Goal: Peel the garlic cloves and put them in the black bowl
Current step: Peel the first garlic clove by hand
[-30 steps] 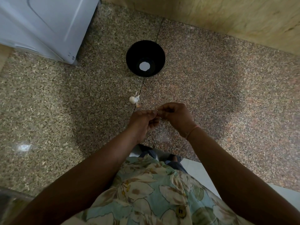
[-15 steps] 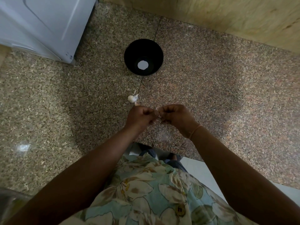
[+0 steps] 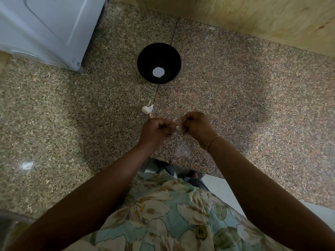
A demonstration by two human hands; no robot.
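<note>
Granite top [image 3: 253, 91]: L hand [image 3: 155, 130] & R hand [image 3: 197, 126] both pinch one garlic clove [image 3: 178, 126] btwn them (black bowl [image 3: 145, 55] well beyond).

Polished speckled granite countertop [image 3: 235, 105], glossy, light glare toward left edge. Smooth black bowl [image 3: 143, 58], faint sheen, plastic-looking. Dry papery white skin on loose garlic [image 3: 146, 109] and on garlic clove [image 3: 178, 126]. Smooth white panel [image 3: 45, 29] at far left corner. Matt, streaked tan wall [image 3: 253, 19]. Soft printed cloth shirt [image 3: 163, 214].
</note>
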